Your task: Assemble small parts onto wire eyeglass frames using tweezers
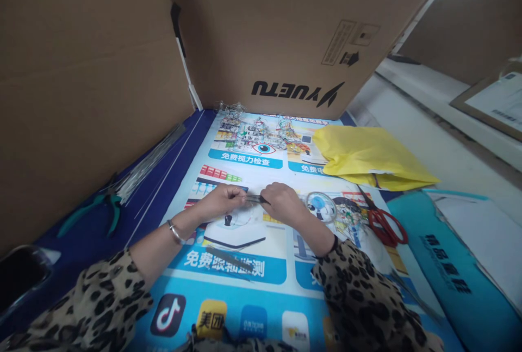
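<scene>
My right hand (282, 203) is closed around a slim dark metal tool, apparently tweezers (255, 198), whose prongs point left. My left hand (227, 199) meets those tips in a pinch of thumb and forefinger; whatever lies between the fingers is too small to make out. Both hands are above the middle of a printed poster sheet (261, 286). Below them rests a small bundle of thin dark wires (229, 259). A round coil (321, 207) lies just right of my right wrist, and red-handled scissors (385, 225) lie farther right.
Cardboard panels (261, 31) wall in the back and left. Tangled wire pieces (261, 131) lie at the back. Teal-handled pliers (112, 211) and a bundle of straight wires (150, 162) are left, above a phone (22, 278). A yellow bag (367, 153) and teal packaging (440, 248) are right.
</scene>
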Available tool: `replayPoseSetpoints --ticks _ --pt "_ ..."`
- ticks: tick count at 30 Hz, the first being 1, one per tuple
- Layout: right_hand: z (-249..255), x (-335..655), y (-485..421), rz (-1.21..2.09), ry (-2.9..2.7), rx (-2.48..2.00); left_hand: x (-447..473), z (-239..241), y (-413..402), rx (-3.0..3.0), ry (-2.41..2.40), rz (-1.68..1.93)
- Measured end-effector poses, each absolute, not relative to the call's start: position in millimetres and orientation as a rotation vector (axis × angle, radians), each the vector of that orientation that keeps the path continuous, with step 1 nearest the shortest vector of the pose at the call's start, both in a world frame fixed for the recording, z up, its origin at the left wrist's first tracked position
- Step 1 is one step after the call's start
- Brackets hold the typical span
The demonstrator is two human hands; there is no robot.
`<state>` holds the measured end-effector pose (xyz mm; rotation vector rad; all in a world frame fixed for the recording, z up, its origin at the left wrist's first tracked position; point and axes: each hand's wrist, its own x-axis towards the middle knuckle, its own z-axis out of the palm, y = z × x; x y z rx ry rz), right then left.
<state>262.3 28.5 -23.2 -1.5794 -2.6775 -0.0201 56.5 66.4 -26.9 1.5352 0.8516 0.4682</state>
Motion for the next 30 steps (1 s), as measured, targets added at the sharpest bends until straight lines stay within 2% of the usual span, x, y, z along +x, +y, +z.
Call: replayPoseSetpoints --ticks 6,30 --pt "-17.0 259.7 26.1 -0.078 -2.694 -1.653 57.3 -27.8 67.9 1.645 0.893 0.548" --pt "-9.1 255.0 25.7 0.025 -2.698 -1.768 57.4 -23.6 68.8 1.824 0.879 0.531"
